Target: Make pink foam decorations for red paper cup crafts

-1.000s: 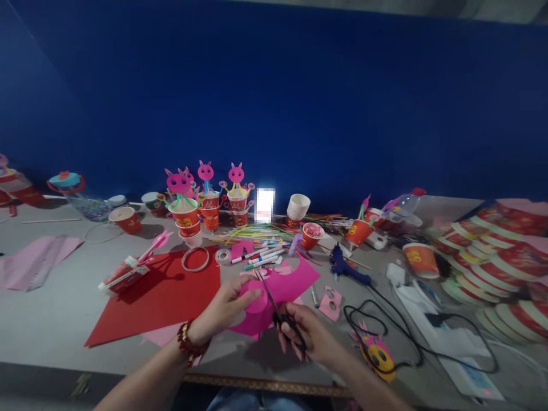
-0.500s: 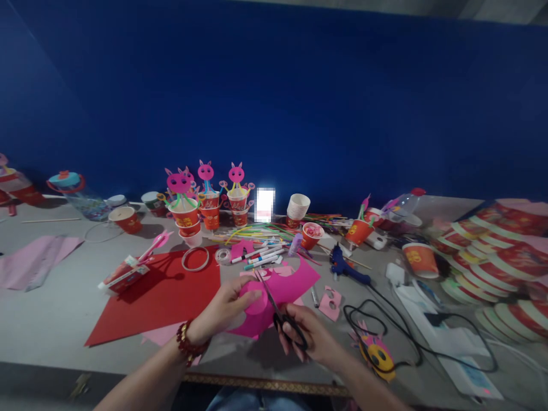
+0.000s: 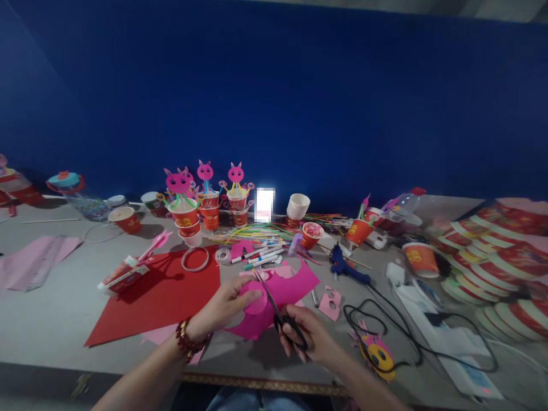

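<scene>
While the left hand (image 3: 223,307) pinches magenta paper (image 3: 293,287) and the right hand (image 3: 313,333) curls its fingers round black-handled scissors (image 3: 277,312), slow strokes should cut cleanest.

The magenta sheet (image 3: 293,288) and red sheet (image 3: 171,302) look like smooth, matt paper. The scissors (image 3: 279,315) pair metal blades with plastic-looking handles. The beaded bracelet (image 3: 186,342) looks glossy; the glue gun (image 3: 342,266) looks plastic.

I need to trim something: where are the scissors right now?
In the head view, the scissors are below the centre, gripped in the right hand, their blades at the bright pink paper held in the left hand.
</scene>
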Available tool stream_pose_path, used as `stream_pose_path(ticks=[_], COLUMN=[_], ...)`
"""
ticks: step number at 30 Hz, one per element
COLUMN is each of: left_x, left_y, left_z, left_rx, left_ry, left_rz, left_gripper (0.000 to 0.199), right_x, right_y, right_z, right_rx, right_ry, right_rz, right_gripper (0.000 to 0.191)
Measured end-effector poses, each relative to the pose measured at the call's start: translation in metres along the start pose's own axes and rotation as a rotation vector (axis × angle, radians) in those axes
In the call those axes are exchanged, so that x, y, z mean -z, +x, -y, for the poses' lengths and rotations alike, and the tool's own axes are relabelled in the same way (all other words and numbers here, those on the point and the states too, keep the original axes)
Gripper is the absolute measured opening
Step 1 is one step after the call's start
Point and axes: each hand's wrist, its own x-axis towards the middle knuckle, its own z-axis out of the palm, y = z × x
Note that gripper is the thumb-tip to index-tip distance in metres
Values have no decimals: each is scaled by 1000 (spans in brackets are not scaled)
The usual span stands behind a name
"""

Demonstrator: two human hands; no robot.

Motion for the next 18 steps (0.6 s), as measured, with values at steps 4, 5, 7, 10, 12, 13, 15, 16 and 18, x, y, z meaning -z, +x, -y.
stream_pose_path(ticks=[4, 5, 7, 10, 12, 13, 15, 16, 18], left_x=[0, 0, 0, 2, 2, 2, 2, 2, 2], left_y=[0, 0, 0, 0, 1, 1, 1, 1, 2], left_z=[-2, -2, -2, -2, -2, -2, -4, -5, -7], left_rx=[-10, -12, -17, -20, -21, -19, -10, -5, -1], left_ry=[22, 33, 47, 30, 31, 36, 48, 51, 51], left_rz=[16, 20, 19, 26, 33, 36, 39, 41, 38], left_gripper=[30, 30, 31, 30, 31, 32, 34, 35, 36], right_x=[-1, -1, -1, 0, 1, 1, 2, 3, 3], right_y=[-1, -1, -1, -1, -2, -2, -2, -2, -1], right_z=[1, 1, 2, 3, 4, 4, 4, 3, 1], right_rx=[5, 1, -8, -11, -10, -12, -11, -9, 0], right_ry=[7, 5, -3, -6, -5, -9, -18, -21, -18], right_rz=[6, 5, -1, 0, 10, 15, 17, 17, 19], right_gripper=[61, 62, 62, 63, 62, 62, 62, 62, 63])
